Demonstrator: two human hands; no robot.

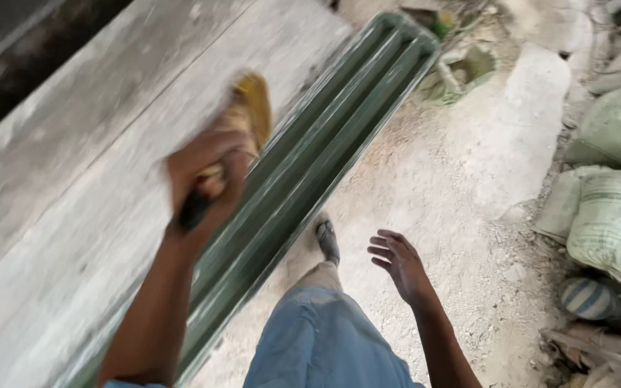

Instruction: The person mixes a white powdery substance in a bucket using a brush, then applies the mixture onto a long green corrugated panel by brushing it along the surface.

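My left hand point(206, 176) is clenched around the dark handle of a blurred yellow-bristled brush point(246, 115) over the long green ribbed metal frame point(325, 144), while my right hand point(397, 262) hangs empty, fingers loosely spread, above the dusty ground point(454, 165).

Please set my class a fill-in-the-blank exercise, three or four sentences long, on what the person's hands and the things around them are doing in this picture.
1. The left hand grips a brush with ____ bristles.
2. The brush is over a long ribbed panel painted ____.
3. The right hand holds ____ and hangs with its fingers spread.
4. Filled sacks are piled at the ____ edge of the view.

Missing words: yellow; green; nothing; right
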